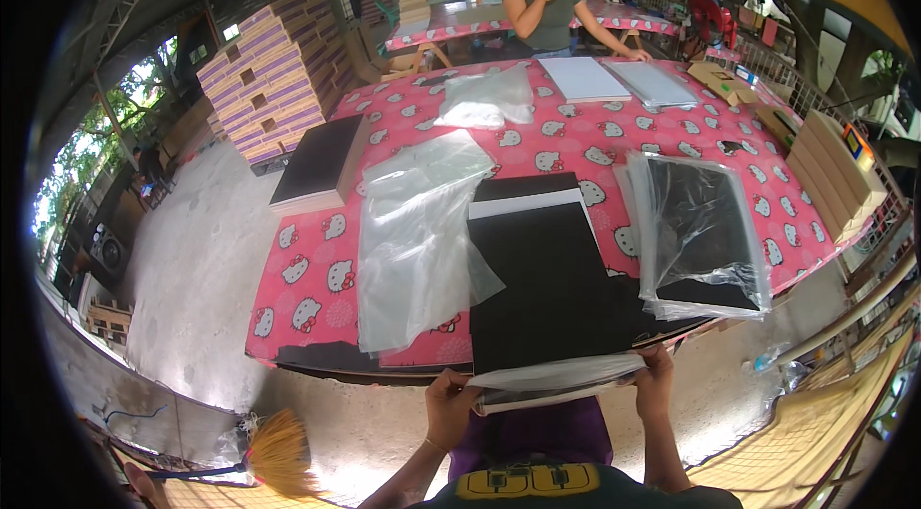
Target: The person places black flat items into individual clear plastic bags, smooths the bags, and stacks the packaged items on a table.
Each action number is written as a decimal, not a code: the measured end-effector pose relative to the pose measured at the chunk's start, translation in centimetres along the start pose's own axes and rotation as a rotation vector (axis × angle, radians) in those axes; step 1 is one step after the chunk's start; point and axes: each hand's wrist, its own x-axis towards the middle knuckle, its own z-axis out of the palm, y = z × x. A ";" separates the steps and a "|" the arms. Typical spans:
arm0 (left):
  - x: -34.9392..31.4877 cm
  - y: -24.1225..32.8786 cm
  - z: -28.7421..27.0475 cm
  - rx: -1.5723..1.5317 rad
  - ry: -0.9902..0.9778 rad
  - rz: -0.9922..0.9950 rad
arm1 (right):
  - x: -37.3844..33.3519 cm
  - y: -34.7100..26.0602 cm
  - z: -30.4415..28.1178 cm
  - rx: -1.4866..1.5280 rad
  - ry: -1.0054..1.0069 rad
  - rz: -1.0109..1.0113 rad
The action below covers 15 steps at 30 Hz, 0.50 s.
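Landmark: long table under a pink cartoon-cat tablecloth [576, 140].

Left hand [451, 405] at the near table edge, fingers curled and clamped on the left corner of a clear plastic bag mouth [556, 375]. Right hand [654, 377] clamped on the right corner of the same bag mouth. Bag opening stretched between the two hands, just off the near edge.

Stack of black boards [552, 284] lying flat at the near edge of the table, its near end meeting the bag mouth; far end showing a pale strip across the top sheet. Cannot tell how far the stack sits inside the bag.

Left of the stack on the table: loose pile of clear plastic bags [417, 231], rumpled, touching the stack's left side. Right of the stack: bagged black boards [696, 231], plastic puckered at the near end.

Far-left part of the table: thick dark-topped board stack [321, 164], overhanging the table's left edge. Middle far: crumpled clear plastic [489, 98]. Far end: two flat white sheet stacks [619, 79].

Right end of the table: upright pale boards [833, 168] leaning in a row.

Beyond the far end: another person [547, 0], one hand raised to the head, other on the table.

Left of the table on the concrete floor: tall pallet of stacked cartons [273, 72]. Below the near edge: straw broom [278, 451].
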 end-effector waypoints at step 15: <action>8.0 19.6 5.2 -1.002 -0.565 0.341 | 8.4 -16.2 7.0 1.075 -0.608 -0.063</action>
